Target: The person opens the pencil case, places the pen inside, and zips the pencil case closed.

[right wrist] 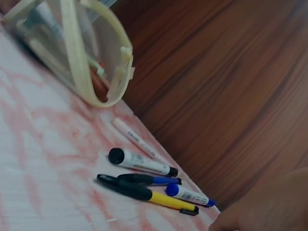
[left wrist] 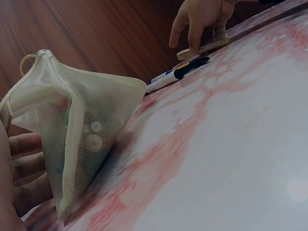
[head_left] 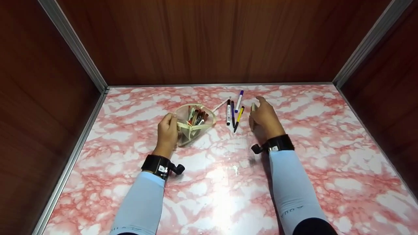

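Note:
My left hand holds a cream mesh pouch by its left side; its mouth gapes, with several pens and markers inside. In the left wrist view the pouch shows its sheer wall, fingers behind it. My right hand pinches a slim beige stick low at the tabletop, one finger pointing forward. Between the hands lie a black-capped white marker, a blue-and-black pen, a yellow-and-black pen, a blue-capped white marker and a pale pink pen.
The red-and-white marbled tabletop runs back to a dark wood panel. Wood side panels with metal edge strips flank it left and right.

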### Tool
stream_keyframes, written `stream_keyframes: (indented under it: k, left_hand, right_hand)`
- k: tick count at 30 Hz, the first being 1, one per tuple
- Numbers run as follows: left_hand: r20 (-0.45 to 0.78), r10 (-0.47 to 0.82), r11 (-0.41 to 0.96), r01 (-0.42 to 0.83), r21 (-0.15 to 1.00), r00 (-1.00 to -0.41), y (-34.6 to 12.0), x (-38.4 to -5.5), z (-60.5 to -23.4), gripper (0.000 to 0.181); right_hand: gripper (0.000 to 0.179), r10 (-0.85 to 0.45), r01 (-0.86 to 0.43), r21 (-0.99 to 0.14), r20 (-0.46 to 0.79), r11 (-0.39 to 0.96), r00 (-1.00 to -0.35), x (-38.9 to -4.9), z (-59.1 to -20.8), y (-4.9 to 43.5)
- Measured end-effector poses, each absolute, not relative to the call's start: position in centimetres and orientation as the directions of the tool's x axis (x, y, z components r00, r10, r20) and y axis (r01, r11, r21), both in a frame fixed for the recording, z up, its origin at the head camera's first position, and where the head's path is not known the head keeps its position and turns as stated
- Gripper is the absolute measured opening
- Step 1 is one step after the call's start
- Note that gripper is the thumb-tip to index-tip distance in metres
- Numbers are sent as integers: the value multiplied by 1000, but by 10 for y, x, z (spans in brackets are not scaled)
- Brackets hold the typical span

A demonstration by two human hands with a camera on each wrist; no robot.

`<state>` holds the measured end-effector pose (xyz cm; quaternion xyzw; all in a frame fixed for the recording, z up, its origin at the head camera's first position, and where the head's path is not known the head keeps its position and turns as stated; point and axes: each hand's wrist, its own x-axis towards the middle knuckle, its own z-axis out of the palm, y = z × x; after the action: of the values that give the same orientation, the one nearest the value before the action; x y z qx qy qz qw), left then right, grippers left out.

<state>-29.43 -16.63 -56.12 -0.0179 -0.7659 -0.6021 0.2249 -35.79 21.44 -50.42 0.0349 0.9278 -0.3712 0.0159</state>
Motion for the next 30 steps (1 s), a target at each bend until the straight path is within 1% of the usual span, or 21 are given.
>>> stream_keyframes:
  k: [4,7,9,12,15,20,30]
  left_hand:
    - [357,-235,273,291,917,-904,-166,-294,-560,29]
    - [361,-232,286,292,913,-903,-166,-295,-560,30]
    - [365,-234,294,293,910,-901,-166,-295,-561,29]
    - [366,-234,291,295,910,-900,-166,-295,-561,26]
    - [362,-232,277,295,914,-903,-166,-295,-562,25]
    - [350,-229,251,293,923,-908,-167,-296,-563,25]
    - [346,-219,218,300,929,-912,-166,-295,-562,27]
  right_hand:
    - [76,55,41,-758,-7,651,-998,-362,-499,213]
    - [76,56,25,-837,6,547,-998,-364,-495,206]
    - [73,58,10,-875,21,484,-998,-364,-493,201]
    - [69,66,-15,-920,44,391,-997,-363,-491,190]
    - [67,72,-27,-965,47,262,-996,-362,-490,177]
    - [66,98,-49,-993,60,109,-993,-359,-491,157]
    - [59,112,-99,-990,88,-100,-990,-352,-500,129]
